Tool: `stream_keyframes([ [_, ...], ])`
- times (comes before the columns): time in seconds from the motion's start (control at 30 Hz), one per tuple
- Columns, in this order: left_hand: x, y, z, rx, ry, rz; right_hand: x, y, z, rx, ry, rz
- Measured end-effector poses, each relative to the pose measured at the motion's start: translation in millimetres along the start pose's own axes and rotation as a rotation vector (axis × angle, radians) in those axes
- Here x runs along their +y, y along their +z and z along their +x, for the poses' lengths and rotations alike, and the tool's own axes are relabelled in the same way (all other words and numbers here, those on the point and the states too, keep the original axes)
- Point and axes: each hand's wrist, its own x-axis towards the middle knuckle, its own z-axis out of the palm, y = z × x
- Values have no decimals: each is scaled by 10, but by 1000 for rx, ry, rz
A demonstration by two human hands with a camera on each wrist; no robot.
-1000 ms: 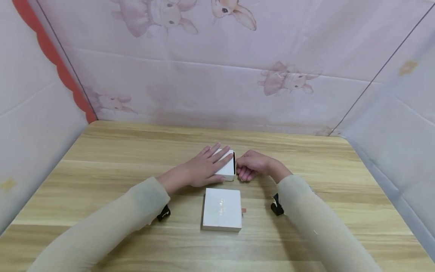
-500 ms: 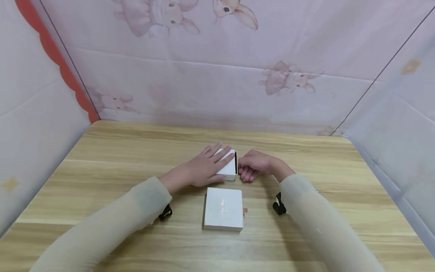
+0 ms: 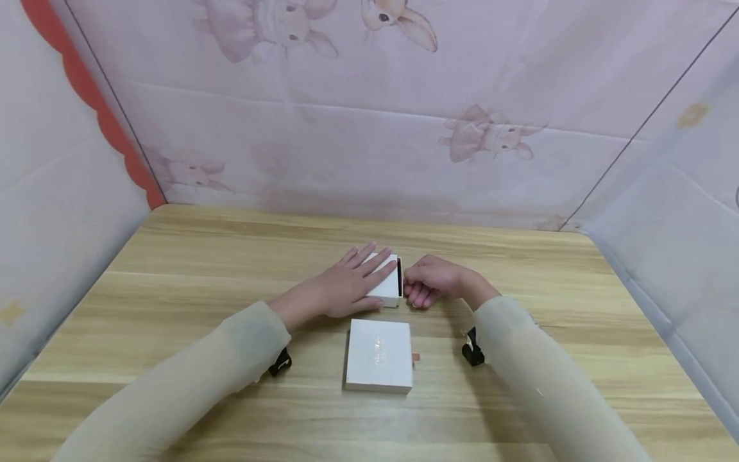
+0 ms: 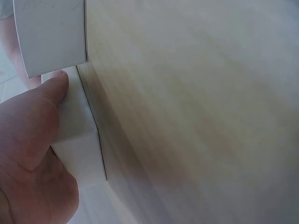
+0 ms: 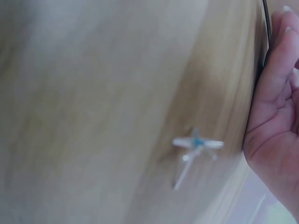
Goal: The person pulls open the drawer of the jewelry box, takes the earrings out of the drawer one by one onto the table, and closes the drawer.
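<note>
My left hand [image 3: 343, 289] lies with spread fingers on a small white drawer box [image 3: 391, 282], its thumb along the near side. In the left wrist view the thumb touches the side of this box [image 4: 77, 112]. A dark gap shows at the box's right end, where the drawer stands slightly out. Against that end are the curled fingers of my right hand [image 3: 430, 282]; they seem to pinch the drawer's end, but the exact grip is hidden. Nearer me lies a flat white box [image 3: 378, 355] with gold lettering and a pink tab [image 3: 416, 357] on its right.
Both boxes are on a wood-grain table [image 3: 231, 256]. A cloth backdrop [image 3: 369, 154] with rabbit prints rises behind its far edge. In the right wrist view there is a small, blurred, star-shaped whitish thing [image 5: 196, 142] with a blue middle.
</note>
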Motion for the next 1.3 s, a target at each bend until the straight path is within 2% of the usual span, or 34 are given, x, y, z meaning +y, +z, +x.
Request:
stream_keyframes([
  [0.33,28,-34,34,5,13,-1,-14,-39,-58,1,-3,-1],
  [0.8,44,-108,32,-12,6,-28,8,-74,-40,0,-26,25],
  [1.3,18,-46,-34,-2,2,-52,31,-16,-4,-5,-10,29],
])
